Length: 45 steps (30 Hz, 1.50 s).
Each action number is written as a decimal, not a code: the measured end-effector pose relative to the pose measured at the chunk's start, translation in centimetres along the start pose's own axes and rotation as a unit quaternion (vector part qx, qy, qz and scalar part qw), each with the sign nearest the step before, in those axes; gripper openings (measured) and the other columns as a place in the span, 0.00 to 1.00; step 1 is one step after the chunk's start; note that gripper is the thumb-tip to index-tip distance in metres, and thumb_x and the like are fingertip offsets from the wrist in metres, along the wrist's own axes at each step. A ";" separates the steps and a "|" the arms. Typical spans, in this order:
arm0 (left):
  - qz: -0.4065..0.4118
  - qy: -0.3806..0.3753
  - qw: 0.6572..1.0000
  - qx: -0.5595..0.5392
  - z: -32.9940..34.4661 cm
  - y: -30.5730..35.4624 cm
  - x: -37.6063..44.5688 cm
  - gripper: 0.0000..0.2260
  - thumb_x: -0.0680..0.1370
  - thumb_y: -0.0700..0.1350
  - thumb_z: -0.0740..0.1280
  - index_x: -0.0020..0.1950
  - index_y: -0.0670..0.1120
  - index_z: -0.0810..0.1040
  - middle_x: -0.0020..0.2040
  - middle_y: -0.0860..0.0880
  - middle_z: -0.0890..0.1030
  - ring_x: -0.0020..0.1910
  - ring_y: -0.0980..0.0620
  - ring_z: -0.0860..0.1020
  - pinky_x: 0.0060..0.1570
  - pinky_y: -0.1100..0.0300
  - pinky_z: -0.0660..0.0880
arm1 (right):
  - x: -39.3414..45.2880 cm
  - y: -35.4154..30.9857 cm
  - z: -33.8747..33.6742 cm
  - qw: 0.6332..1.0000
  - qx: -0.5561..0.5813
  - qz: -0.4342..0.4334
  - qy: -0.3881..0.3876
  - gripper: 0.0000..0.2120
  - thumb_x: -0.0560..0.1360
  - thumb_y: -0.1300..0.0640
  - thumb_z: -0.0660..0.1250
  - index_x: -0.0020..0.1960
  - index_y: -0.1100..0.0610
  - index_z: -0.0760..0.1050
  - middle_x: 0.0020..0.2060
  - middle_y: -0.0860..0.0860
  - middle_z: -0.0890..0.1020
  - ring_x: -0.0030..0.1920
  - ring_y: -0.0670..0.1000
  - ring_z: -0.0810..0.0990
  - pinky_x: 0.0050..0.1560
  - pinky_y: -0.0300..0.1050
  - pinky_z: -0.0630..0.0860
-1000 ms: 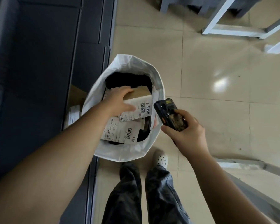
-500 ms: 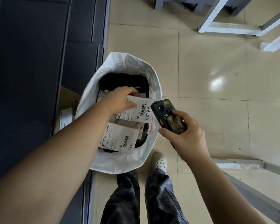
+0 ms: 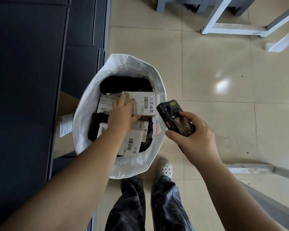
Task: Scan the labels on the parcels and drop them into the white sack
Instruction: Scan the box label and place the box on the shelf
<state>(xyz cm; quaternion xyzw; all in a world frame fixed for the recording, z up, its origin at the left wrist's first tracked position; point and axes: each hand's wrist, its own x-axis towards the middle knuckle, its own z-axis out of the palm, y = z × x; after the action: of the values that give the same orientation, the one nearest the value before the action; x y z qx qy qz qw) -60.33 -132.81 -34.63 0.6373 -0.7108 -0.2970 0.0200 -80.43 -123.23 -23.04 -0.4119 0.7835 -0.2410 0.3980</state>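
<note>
Box point(image 3: 141, 104) lies label up at the far side of the sack point(image 3: 85, 117), atop the pile, long axis left-right. Left hand point(image 3: 123, 112) is on it, fingers over the top, thumb at near edge, looks ready to let go. Right hand point(image 3: 193, 137) grips scanner point(image 3: 174, 118) just right of the sack rim. Sack holds labelled parcels point(image 3: 132, 142) and black bags point(image 3: 125, 84)

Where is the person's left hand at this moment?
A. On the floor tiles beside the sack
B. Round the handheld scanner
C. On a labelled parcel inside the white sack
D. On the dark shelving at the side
C: the left hand lies on a labelled parcel inside the white sack, while the right hand holds the scanner.
</note>
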 end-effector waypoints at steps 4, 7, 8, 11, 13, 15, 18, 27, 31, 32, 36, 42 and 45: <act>-0.012 0.030 0.999 0.036 0.5 1.1 0.8 0.29 0.73 0.56 0.72 0.71 0.49 0.70 0.75 0.49 0.63 0.69 0.43 0.64 0.62 0.46 0.71 | 0.0 -0.2 -0.3 1.000 -0.005 0.001 0.003 0.27 0.65 0.48 0.79 0.62 0.41 0.76 0.53 0.40 0.80 0.52 0.42 0.79 0.56 0.45 0.78; 0.009 0.019 0.999 0.030 0.2 0.5 0.3 0.28 0.73 0.58 0.72 0.69 0.49 0.72 0.73 0.48 0.65 0.69 0.44 0.64 0.66 0.45 0.66 | -0.3 -0.7 -0.3 1.000 -0.004 0.001 0.003 0.27 0.65 0.48 0.79 0.62 0.40 0.76 0.52 0.39 0.80 0.51 0.43 0.80 0.55 0.49 0.80; 0.017 0.016 1.000 0.018 -0.2 0.2 0.1 0.27 0.73 0.58 0.71 0.68 0.49 0.73 0.73 0.48 0.66 0.70 0.44 0.64 0.68 0.45 0.65 | -0.4 -0.9 -0.3 1.000 -0.005 0.000 0.000 0.27 0.65 0.48 0.79 0.62 0.40 0.76 0.52 0.39 0.80 0.51 0.44 0.80 0.54 0.50 0.80; 0.025 0.010 0.999 -0.030 -2.1 -0.6 -1.1 0.25 0.76 0.56 0.69 0.69 0.46 0.74 0.69 0.48 0.71 0.69 0.46 0.67 0.70 0.47 0.64 | -0.8 -2.0 -0.5 1.000 -0.009 -0.013 -0.005 0.27 0.64 0.48 0.79 0.61 0.40 0.76 0.51 0.39 0.80 0.50 0.44 0.80 0.52 0.51 0.81; 0.015 0.022 0.997 -0.075 -4.1 -0.6 -2.4 0.22 0.77 0.53 0.68 0.68 0.45 0.75 0.67 0.48 0.74 0.68 0.47 0.69 0.69 0.49 0.65 | -1.3 -3.3 -1.0 1.000 -0.017 -0.023 -0.008 0.27 0.64 0.48 0.79 0.61 0.40 0.76 0.50 0.38 0.79 0.50 0.42 0.80 0.52 0.50 0.81; 0.007 0.045 0.993 -0.109 -6.8 0.1 -4.2 0.19 0.78 0.51 0.68 0.67 0.45 0.76 0.66 0.49 0.75 0.67 0.49 0.71 0.68 0.55 0.66 | -1.9 -5.1 -1.9 0.999 -0.025 -0.041 -0.009 0.27 0.64 0.47 0.79 0.60 0.39 0.76 0.50 0.36 0.78 0.49 0.42 0.80 0.51 0.50 0.81; 0.018 0.097 0.984 -0.147 -11.8 2.2 -7.6 0.18 0.78 0.49 0.68 0.67 0.46 0.76 0.65 0.52 0.75 0.66 0.54 0.71 0.63 0.65 0.62 | -3.3 -8.8 -3.8 0.995 -0.040 -0.093 -0.016 0.28 0.64 0.47 0.80 0.61 0.39 0.75 0.49 0.34 0.77 0.50 0.41 0.79 0.52 0.48 0.80; 0.045 0.286 0.945 -0.155 -27.4 7.8 -20.7 0.16 0.77 0.46 0.71 0.64 0.44 0.78 0.63 0.50 0.77 0.63 0.54 0.73 0.63 0.68 0.65 | -9.3 -21.7 -10.2 0.950 -0.070 -0.294 -0.083 0.28 0.65 0.48 0.80 0.63 0.42 0.74 0.51 0.38 0.75 0.48 0.39 0.74 0.43 0.24 0.67; -0.002 0.346 0.927 -0.146 -30.6 9.4 -28.7 0.20 0.77 0.55 0.66 0.65 0.47 0.77 0.65 0.53 0.75 0.65 0.56 0.72 0.66 0.60 0.68 | -12.8 -25.3 -10.8 0.909 -0.071 -0.388 -0.133 0.28 0.65 0.47 0.80 0.62 0.41 0.74 0.51 0.40 0.75 0.50 0.42 0.75 0.43 0.22 0.65; -0.025 0.365 0.919 -0.149 -31.1 9.8 -31.0 0.19 0.77 0.55 0.67 0.65 0.48 0.77 0.65 0.54 0.75 0.65 0.57 0.72 0.66 0.61 0.67 | -13.9 -26.1 -10.8 0.897 -0.068 -0.411 -0.147 0.28 0.65 0.47 0.80 0.62 0.41 0.75 0.52 0.41 0.76 0.50 0.43 0.75 0.43 0.22 0.64; -0.105 0.445 0.882 -0.118 -31.9 11.5 -41.0 0.16 0.78 0.51 0.69 0.65 0.49 0.77 0.64 0.57 0.73 0.63 0.64 0.68 0.65 0.69 0.63 | -19.6 -28.0 -10.4 0.845 -0.036 -0.488 -0.214 0.28 0.65 0.48 0.80 0.63 0.41 0.74 0.54 0.42 0.77 0.51 0.44 0.76 0.51 0.32 0.73; -0.217 0.540 0.809 -0.083 -31.2 14.5 -57.0 0.18 0.77 0.56 0.66 0.65 0.51 0.77 0.63 0.61 0.72 0.65 0.61 0.70 0.64 0.66 0.66 | -30.9 -29.6 -8.9 0.751 0.014 -0.567 -0.337 0.27 0.65 0.48 0.80 0.62 0.41 0.75 0.53 0.43 0.81 0.53 0.44 0.79 0.55 0.41 0.75; -0.261 0.578 0.771 -0.052 -29.9 16.0 -64.7 0.17 0.77 0.53 0.68 0.64 0.49 0.78 0.62 0.57 0.75 0.63 0.64 0.70 0.62 0.77 0.60 | -37.5 -28.9 -8.1 0.701 0.032 -0.596 -0.390 0.27 0.64 0.48 0.80 0.61 0.40 0.75 0.54 0.41 0.80 0.55 0.44 0.79 0.57 0.43 0.75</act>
<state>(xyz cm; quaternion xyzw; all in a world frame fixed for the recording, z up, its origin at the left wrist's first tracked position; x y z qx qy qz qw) -50.37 -85.11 19.79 0.8480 -0.3545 0.0969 0.3820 -61.04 -107.18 17.90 -0.8371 0.1404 -0.2706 0.4543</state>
